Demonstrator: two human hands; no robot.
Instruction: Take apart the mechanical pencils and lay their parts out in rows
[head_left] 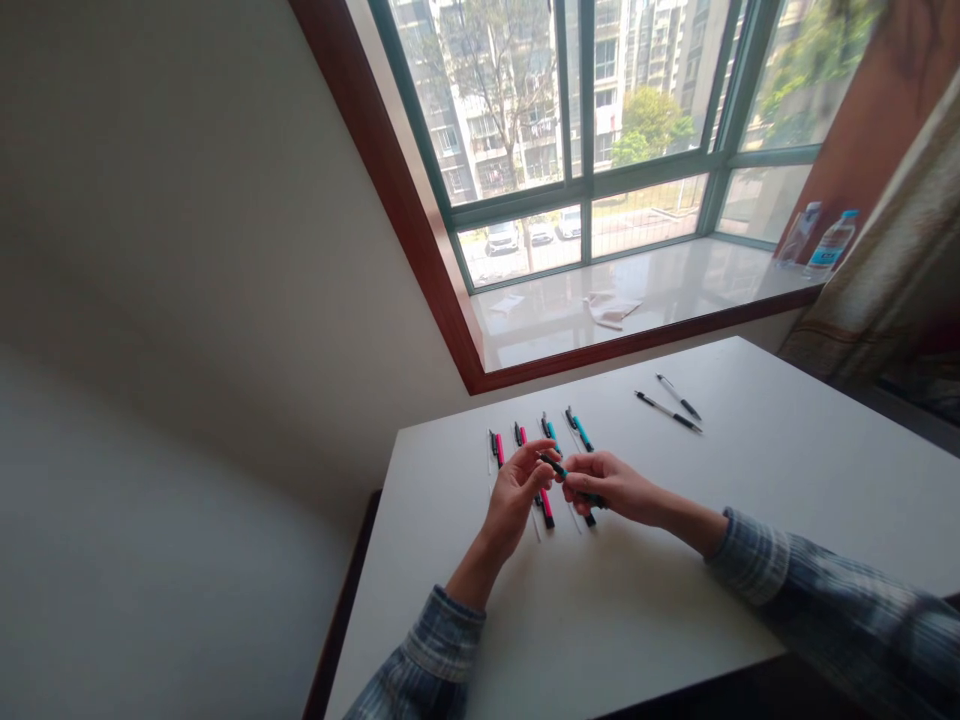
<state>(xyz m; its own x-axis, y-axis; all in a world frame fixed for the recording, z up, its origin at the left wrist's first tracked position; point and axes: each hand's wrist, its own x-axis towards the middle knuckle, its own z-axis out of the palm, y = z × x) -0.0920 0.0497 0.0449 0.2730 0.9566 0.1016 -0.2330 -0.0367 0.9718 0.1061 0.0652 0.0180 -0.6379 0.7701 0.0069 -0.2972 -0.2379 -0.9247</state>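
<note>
Above the table, both hands hold a teal and black pen (555, 465). The thumb and fingers of my left hand (514, 495) close around its black end. My right hand (613, 488) pinches its teal part, and its far end is mostly hidden by those fingers. Under and behind my hands lie pens in a row: a pink and black pen (500, 450) at the left, another pink one (523, 436) beside it, and two teal and black pens, one (552, 434) left of the other (581, 430). Thin white refills (537, 526) lie alongside, partly covered by my hands.
Two black and clear pens, one nearer (667, 411) and one farther (678, 396), lie farther right on the white table (795, 480). A window sill (675, 280) beyond holds crumpled paper (611, 310) and two plastic bottles (832, 243). A curtain (862, 270) hangs at the right.
</note>
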